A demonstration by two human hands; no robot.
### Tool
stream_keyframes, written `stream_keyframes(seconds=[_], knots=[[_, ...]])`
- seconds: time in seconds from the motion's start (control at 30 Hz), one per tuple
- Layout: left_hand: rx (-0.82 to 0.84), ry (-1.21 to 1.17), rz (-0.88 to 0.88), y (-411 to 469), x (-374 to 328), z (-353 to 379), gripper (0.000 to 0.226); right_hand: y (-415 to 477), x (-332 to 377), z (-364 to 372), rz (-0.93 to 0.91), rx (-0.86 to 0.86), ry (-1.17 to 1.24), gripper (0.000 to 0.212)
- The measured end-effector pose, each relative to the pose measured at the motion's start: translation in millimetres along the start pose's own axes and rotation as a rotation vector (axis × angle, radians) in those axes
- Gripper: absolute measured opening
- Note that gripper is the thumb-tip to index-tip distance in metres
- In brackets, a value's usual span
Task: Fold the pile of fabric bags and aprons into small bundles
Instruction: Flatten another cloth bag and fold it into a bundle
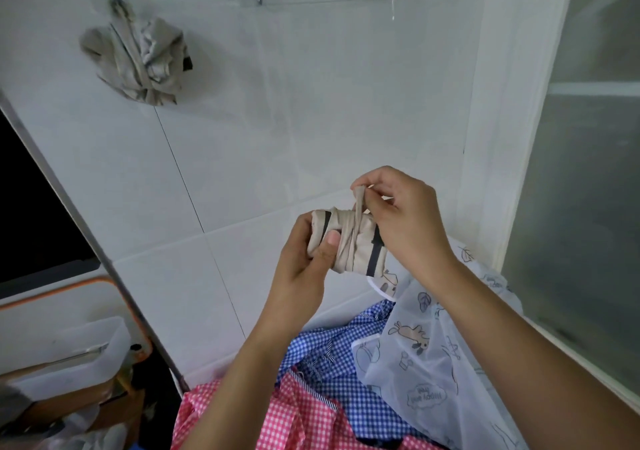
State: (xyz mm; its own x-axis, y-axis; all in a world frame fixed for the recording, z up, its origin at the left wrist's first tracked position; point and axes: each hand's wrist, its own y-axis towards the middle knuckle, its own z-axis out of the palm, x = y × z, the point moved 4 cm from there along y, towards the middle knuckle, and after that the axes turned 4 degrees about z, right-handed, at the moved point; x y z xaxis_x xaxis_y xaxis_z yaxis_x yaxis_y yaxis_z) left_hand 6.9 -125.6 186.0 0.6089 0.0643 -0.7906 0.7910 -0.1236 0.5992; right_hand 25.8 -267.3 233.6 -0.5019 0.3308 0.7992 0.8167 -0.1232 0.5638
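— Where's the beige bundle (360,245)?
— Held up before the tiled wall. The left hand (304,259) curls round it, thumb pressing; the right hand (405,214) pinches its strap (358,196).
— And the plastic bin (69,352)?
— Lower left, contents unclear. Checked aprons (294,415) are heaped below.

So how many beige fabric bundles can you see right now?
2. One beige fabric bundle hangs from the white tiled wall, upper left. The black-striped beige bundle is gripped by the left hand while the right hand pinches its strap. More may hide in the pile.
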Motion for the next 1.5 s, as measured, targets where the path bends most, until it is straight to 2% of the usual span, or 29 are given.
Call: stream_keyframes(seconds=[0.13,0.23,0.3,0.33,0.47,0.53,0.63,0.73,0.87,1.0,1.1,1.2,1.5], knots=[[-0.098,-0.014,-0.016,15,-13,3,0.036,8,19,0,-0.143,0.045,-0.121,0.016],[-0.122,0.016,-0.073,25,-17,3,0.040,18,33,5,-0.286,0.234,-0.360,0.020],[-0.142,0.020,-0.109,31,-20,3,0.035,26,38,3,-0.288,0.377,-0.403,0.026],[-0.135,-0.003,-0.113,34,-21,3,0.031,29,38,1,-0.277,0.388,-0.383,0.027],[-0.130,-0.018,-0.024,47,-40,6,0.025,49,39,-12,-0.116,0.165,-0.060,0.014],[-0.174,0.008,0.070,50,-50,5,0.027,61,39,-13,-0.051,0.095,0.030,0.026],[-0.194,0.082,0.175,49,-64,0,0.031,70,48,-8,-0.030,0.174,0.100,0.032],[-0.202,0.105,0.209,51,-70,-15,0.031,74,60,-2,-0.036,0.226,0.159,0.029],[-0.296,0.127,0.213,69,-76,-26,0.029,80,77,6,-0.064,0.265,0.233,0.029],[-0.324,0.036,0.141,107,-83,-39,0.032,94,97,10,-0.182,0.184,0.194,0.014],[-0.345,-0.182,0.036,135,-77,-46,0.031,120,103,18,-0.181,0.100,0.237,0.019],[-0.408,-0.317,-0.032,159,-70,-46,0.030,153,106,31,-0.184,0.032,0.167,0.022],[-0.454,-0.390,-0.041,212,-68,-59,0.024,215,124,54,-0.255,-0.147,-0.154,0.018]])
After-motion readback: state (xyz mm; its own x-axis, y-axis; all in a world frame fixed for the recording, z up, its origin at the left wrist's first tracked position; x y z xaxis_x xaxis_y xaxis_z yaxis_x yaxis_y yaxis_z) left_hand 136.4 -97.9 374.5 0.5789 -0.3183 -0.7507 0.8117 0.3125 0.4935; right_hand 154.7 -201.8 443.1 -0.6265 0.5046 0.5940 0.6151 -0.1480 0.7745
